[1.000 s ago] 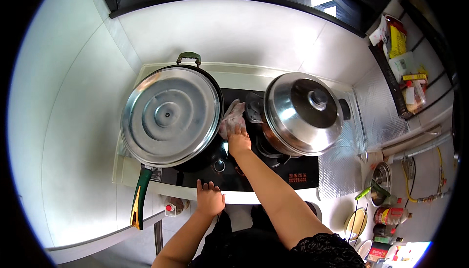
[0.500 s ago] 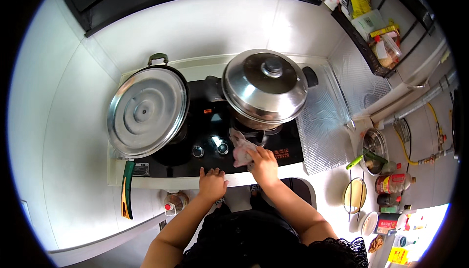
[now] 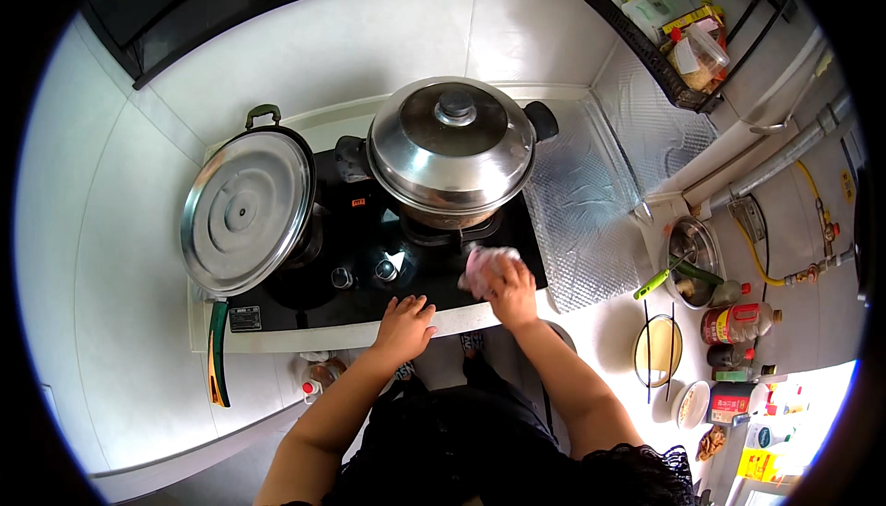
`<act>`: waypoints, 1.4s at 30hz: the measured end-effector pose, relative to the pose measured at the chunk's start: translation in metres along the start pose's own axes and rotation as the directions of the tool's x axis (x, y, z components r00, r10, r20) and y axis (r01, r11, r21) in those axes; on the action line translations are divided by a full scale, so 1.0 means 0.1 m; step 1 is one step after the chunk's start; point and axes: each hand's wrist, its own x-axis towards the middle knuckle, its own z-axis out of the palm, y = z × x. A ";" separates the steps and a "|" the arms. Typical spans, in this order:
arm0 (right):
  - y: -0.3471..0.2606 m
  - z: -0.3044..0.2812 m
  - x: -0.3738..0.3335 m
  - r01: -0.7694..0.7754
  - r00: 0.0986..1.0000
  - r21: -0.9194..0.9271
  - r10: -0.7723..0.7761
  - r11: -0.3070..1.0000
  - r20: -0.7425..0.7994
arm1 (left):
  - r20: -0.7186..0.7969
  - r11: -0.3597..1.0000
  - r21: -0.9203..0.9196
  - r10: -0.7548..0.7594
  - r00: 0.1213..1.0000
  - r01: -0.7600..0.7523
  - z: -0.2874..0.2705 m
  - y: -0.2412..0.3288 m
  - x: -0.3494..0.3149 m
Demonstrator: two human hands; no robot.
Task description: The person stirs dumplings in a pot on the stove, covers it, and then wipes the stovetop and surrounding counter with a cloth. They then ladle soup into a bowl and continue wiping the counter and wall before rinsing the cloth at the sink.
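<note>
My right hand presses a bunched pinkish-white cloth onto the right front part of the black glass gas stove. My left hand lies at the stove's front edge, fingers apart, with nothing in it. Behind the cloth, a large steel pot with a domed lid sits over the right burner. Left of it is a long-handled pan under a flat round steel lid. Two round knobs stand between the pan and the cloth.
Silver foil sheeting covers the counter right of the stove. Beyond it are a steel bowl with a green-handled tool, a yellowish dish and several bottles. A black rack with packets hangs above; the pan's green handle juts forward.
My right hand has slid the cloth rightward over the stove top, and the cloth is more bunched. My left hand has shifted right along the front edge. The whole view has also shifted.
</note>
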 end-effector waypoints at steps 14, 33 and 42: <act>0.20 -0.60 0.71 -0.287 0.894 -0.036 0.281 0.957 0.350 | 0.006 0.993 0.041 -0.110 0.994 0.109 0.09 -0.17 -0.18; 0.50 -0.17 0.66 -0.218 0.976 0.043 0.217 0.975 0.025 | 0.049 0.995 0.084 -0.049 0.998 0.045 0.11 -0.18 -0.21; -0.87 -0.10 -0.30 0.025 0.998 -0.031 -0.023 0.999 0.052 | 0.124 0.993 0.116 0.010 0.992 -0.024 0.05 -0.26 -0.28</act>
